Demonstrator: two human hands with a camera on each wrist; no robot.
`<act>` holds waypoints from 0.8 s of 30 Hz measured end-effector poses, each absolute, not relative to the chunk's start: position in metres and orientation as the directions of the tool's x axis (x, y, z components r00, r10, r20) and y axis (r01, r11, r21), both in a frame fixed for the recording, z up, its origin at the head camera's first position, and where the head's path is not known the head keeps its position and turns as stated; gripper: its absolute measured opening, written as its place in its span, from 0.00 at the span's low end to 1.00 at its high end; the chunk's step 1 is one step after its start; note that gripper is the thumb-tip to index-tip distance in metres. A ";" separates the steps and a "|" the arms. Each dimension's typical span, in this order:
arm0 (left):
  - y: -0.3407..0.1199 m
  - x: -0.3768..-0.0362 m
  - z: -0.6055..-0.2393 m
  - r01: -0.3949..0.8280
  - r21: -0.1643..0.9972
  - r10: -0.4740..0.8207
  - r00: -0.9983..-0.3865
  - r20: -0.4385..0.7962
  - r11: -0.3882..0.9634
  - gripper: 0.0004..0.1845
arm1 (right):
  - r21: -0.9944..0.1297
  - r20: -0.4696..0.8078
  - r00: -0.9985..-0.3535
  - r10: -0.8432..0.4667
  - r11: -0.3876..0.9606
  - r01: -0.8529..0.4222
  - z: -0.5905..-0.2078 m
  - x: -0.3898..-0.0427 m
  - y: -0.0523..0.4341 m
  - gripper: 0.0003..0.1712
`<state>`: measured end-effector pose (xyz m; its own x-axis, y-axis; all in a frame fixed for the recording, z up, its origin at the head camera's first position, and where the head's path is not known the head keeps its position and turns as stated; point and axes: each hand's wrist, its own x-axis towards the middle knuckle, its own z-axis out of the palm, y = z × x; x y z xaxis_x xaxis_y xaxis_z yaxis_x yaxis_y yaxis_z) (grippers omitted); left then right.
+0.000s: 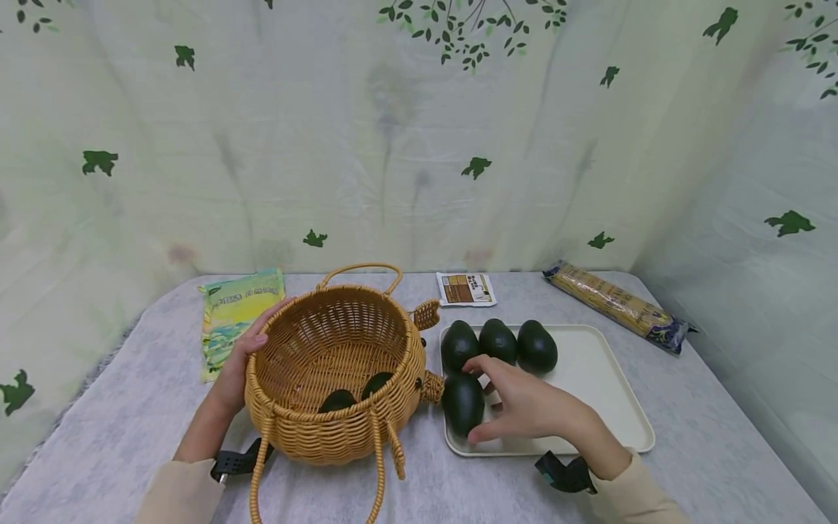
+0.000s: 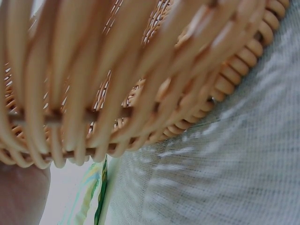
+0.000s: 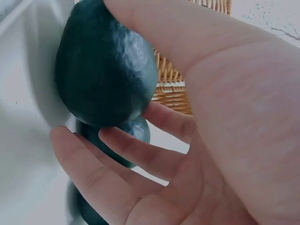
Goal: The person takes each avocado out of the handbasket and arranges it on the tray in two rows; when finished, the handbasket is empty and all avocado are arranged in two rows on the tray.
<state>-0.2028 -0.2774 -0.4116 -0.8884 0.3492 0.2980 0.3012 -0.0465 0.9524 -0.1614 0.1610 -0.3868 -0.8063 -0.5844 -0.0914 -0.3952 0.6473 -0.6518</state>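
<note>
A round wicker basket (image 1: 340, 437) with fish-like trim stands left of centre. Two dark avocados (image 1: 337, 400) show inside it, partly hidden by its near wall. My left hand (image 1: 238, 364) holds the basket's left side, thumb at the rim; the left wrist view shows mostly the weave (image 2: 93, 70). My right hand (image 1: 533, 404) curls round a dark green avocado (image 1: 462, 404) at the left end of the white tray (image 1: 609, 400), index finger at its far end and thumb at its near end. Behind it, several more avocados (image 1: 497, 340) sit in a row on the tray.
Behind the basket's left side lies a yellow-green packet (image 1: 242, 313). A small brown-and-white packet (image 1: 466, 290) is at the back edge of the table, and a long noodle-like pack (image 1: 615, 302) lies back right. Basket handles (image 1: 380, 473) hang toward the front.
</note>
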 end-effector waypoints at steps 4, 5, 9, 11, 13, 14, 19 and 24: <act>-0.278 -0.203 -0.412 0.304 0.951 0.353 -0.886 0.302 -0.050 0.34 | -0.640 -0.064 -0.798 -0.600 0.638 -0.428 -0.386 -0.162 0.164 0.49; -0.278 -0.203 -0.412 0.305 0.951 0.352 -0.886 0.302 -0.049 0.33 | -0.639 -0.061 -0.797 -0.601 0.637 -0.431 -0.386 -0.162 0.164 0.49; -0.277 -0.203 -0.412 0.306 0.951 0.351 -0.887 0.302 -0.044 0.32 | -0.627 -0.048 -0.797 -0.602 0.639 -0.445 -0.385 -0.162 0.166 0.47; -0.277 -0.203 -0.412 0.303 0.952 0.350 -0.888 0.299 -0.043 0.32 | -0.624 -0.046 -0.801 -0.596 0.643 -0.443 -0.384 -0.162 0.166 0.47; -0.277 -0.204 -0.411 0.300 0.953 0.350 -0.889 0.296 -0.042 0.33 | -0.626 -0.044 -0.809 -0.587 0.647 -0.435 -0.383 -0.161 0.167 0.46; -0.277 -0.204 -0.411 0.298 0.954 0.351 -0.889 0.294 -0.043 0.33 | -0.627 -0.044 -0.812 -0.581 0.649 -0.431 -0.382 -0.161 0.167 0.46; -0.277 -0.204 -0.411 0.292 0.955 0.352 -0.890 0.289 -0.047 0.34 | -0.642 0.003 -0.814 -0.580 0.623 -0.446 -0.379 -0.160 0.167 0.43; -0.278 -0.204 -0.411 0.298 0.953 0.355 -0.887 0.296 -0.050 0.34 | -0.687 0.035 -0.808 -0.588 0.573 -0.447 -0.377 -0.161 0.168 0.42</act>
<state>-0.2038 -0.2777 -0.4114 -0.8871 0.3545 0.2957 0.2979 -0.0497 0.9533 -0.1613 0.1679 -0.3767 -0.8079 -0.5883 0.0351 -0.4468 0.5726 -0.6874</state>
